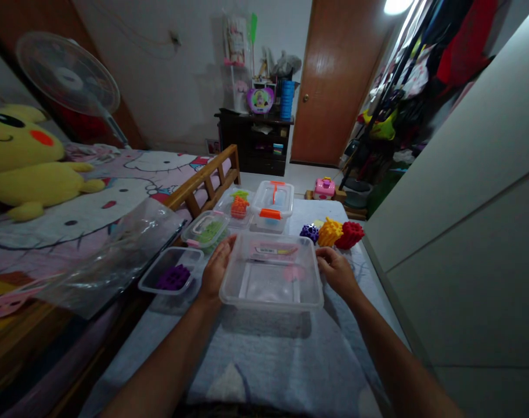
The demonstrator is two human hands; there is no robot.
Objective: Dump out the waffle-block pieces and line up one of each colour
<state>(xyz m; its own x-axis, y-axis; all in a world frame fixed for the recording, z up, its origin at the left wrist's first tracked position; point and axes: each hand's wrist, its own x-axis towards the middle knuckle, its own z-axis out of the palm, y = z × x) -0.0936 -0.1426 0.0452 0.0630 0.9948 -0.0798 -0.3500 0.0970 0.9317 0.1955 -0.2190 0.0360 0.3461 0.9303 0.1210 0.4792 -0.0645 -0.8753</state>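
Note:
Between my two hands is a clear plastic box (270, 284) without a lid, its open top facing me. My left hand (218, 267) grips its left side and my right hand (334, 268) its right side. A small label shows on the far wall of the box. Just left of my left hand, a smaller open tub (148, 284) holds purple plastic pieces (173, 277). Beyond my right hand lie dark blue pieces (310, 233), a yellow bundle (331, 232) and a red bundle (350, 235) of similar pieces.
Behind stand a lidded box with orange clips (270, 213), a container with orange pieces (239, 206) and a tub with green pieces (208, 231). A wooden bed rail (203, 180) and clear plastic bag (120, 249) lie left. A white cabinet (473, 244) rises on the right.

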